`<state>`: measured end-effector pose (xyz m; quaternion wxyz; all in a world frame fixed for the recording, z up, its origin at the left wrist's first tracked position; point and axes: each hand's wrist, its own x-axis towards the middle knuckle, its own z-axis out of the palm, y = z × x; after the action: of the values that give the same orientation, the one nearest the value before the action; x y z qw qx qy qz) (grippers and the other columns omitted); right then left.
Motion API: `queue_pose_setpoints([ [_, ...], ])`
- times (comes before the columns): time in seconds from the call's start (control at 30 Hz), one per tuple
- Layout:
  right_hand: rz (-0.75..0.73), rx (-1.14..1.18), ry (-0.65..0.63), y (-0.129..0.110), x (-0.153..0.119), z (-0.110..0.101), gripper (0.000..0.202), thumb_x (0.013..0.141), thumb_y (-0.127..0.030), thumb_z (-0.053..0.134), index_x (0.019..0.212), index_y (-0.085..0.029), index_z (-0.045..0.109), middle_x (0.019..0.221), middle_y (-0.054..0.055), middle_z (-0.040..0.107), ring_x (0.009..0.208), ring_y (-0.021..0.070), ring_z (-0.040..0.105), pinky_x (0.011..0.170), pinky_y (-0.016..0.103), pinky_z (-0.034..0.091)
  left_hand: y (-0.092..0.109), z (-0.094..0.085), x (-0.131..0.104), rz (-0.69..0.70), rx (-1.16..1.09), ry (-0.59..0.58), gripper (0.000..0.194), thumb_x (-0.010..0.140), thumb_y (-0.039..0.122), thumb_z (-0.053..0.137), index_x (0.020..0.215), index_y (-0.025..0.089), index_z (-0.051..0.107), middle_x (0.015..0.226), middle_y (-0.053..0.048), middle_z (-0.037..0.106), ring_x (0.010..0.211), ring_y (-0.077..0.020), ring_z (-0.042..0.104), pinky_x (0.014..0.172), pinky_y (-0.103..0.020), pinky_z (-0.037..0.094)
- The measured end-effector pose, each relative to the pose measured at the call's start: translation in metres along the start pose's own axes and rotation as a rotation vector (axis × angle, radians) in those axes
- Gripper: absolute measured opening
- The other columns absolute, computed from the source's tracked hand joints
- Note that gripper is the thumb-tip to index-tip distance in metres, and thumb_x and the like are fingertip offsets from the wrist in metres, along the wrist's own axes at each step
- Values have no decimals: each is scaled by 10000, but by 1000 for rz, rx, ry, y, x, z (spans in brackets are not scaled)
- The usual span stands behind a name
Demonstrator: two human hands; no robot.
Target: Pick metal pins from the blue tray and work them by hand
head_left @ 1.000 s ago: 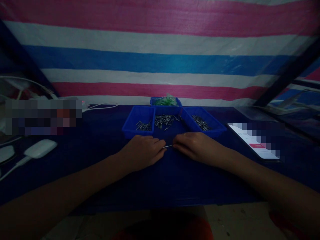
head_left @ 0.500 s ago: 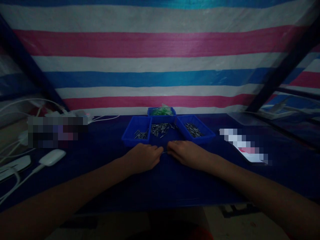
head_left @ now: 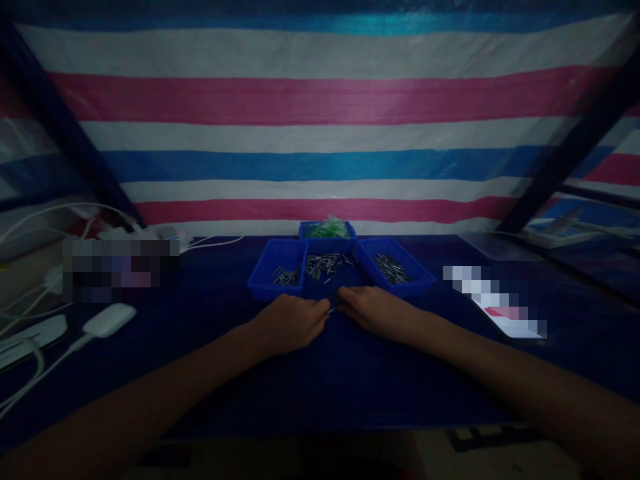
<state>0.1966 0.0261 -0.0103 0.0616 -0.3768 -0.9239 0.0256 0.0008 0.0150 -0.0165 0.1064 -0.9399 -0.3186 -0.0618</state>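
My left hand is closed in a pinch just in front of the blue bins. Between its fingertips and those of my right hand runs a thin metal rod, mostly hidden by the fingers. My right hand is closed as well, palm down, at the other end of the rod. Beyond the hands, small metal pieces lie loose on the blue table. To their left, a blue bin holds some thin metal pieces; to their right, another blue bin holds a larger heap.
A third blue bin with green, plastic-wrapped contents stands behind. A phone-like device lies on the right. White cables and a white adapter occupy the left side. Striped sheeting closes off the back.
The whole view has shifted slightly, so everything sits a little lower and to the right. Both hands keep their pinch, and the rod between them now slants a little.
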Motion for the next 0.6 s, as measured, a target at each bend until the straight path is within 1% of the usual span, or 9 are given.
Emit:
queue_pose_setpoints([
  [0.13,-15,26,23,1,-2,1,87,869,-205,402,861,-152,470,791,50,590,657,134,557,571,240,365,1,-1,-1,-36,-19,13,158,873,260,358,826,167,478,663,7,597,557,-130,579,475,-226,375],
  [0.27,-34,72,18,1,-10,-5,81,864,-196,408,846,-150,472,768,38,566,645,122,537,579,236,375,0,-2,-1,-49,-16,29,178,876,261,347,845,163,493,641,9,597,547,-119,575,475,-218,367],
  [0.4,-69,39,27,1,-14,-7,128,877,-220,387,830,-152,485,747,31,555,634,125,526,583,248,378,0,-4,0,-37,-56,92,194,875,263,348,850,160,511,656,8,597,582,-115,578,509,-220,391],
  [0.6,-103,9,52,3,-15,-3,175,893,-256,370,839,-160,506,748,28,552,650,128,525,596,252,385,0,-2,0,-2,-135,198,214,883,269,364,908,160,546,759,-3,604,700,-106,583,605,-215,436],
])
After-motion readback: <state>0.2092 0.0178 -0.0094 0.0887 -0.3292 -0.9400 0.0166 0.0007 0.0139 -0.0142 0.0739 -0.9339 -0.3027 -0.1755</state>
